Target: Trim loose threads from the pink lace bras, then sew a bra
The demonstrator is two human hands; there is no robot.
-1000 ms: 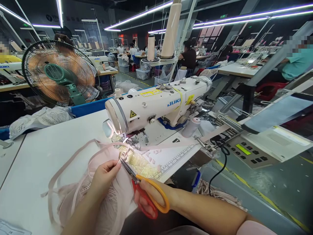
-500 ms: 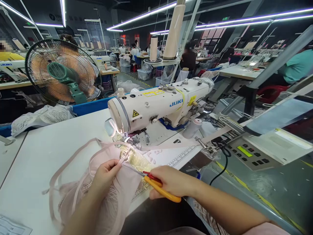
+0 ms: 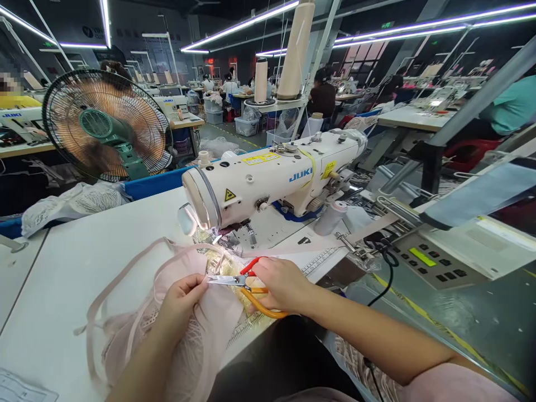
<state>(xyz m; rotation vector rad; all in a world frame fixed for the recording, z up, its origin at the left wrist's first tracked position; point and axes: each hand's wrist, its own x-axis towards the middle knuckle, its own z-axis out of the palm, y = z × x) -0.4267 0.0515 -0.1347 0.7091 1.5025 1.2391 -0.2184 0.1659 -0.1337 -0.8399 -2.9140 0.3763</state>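
Note:
A pale pink lace bra (image 3: pixel 218 312) with long straps lies bunched on the white table, in front of the sewing machine (image 3: pixel 259 181). My left hand (image 3: pixel 182 298) pinches its fabric edge between thumb and fingers. In my right hand (image 3: pixel 278 285) is a pair of scissors (image 3: pixel 240 281) with red and orange handles. Their blades point left, the tips right beside my left fingertips at the edge of the fabric. Clear yellowish film (image 3: pixel 234 268) covers the table under the machine head.
A large fan (image 3: pixel 106 125) stands at the back left, near a white lace piece (image 3: pixel 75 204). Thread cones (image 3: pixel 295 53) rise behind the machine. At right are a control box (image 3: pixel 435 257) and a metal arm. A plastic bin (image 3: pixel 355 363) with lace sits below the table edge.
My right hand has moved up and turned the scissors level, bringing the blades to the left fingertips with the handles spread wider. My left hand has hardly moved.

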